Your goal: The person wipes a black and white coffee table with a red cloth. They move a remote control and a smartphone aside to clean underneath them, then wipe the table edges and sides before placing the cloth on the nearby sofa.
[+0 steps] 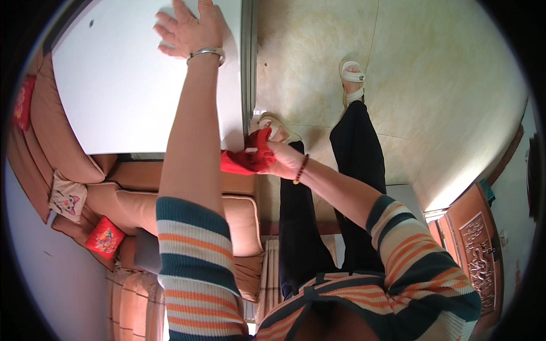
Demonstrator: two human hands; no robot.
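My left hand (pixel 192 30) rests palm down with spread fingers on the white tabletop (pixel 115 93), near its far end in view; a silver bangle circles that wrist. My right hand (pixel 283 160) grips a red cloth (pixel 245 160) at the table's near corner. Part of the cloth lies along the table's edge, and my left forearm hides what may extend behind it. A beaded bracelet is on my right wrist.
A brown sofa (pixel 136 196) bends around the table's left and near sides, with a red cushion (pixel 106 238) and a cat-patterned cushion (pixel 68 197). My sandalled feet stand on the tiled floor (pixel 431 85) right of the table. A carved wooden door (pixel 477 255) is at the lower right.
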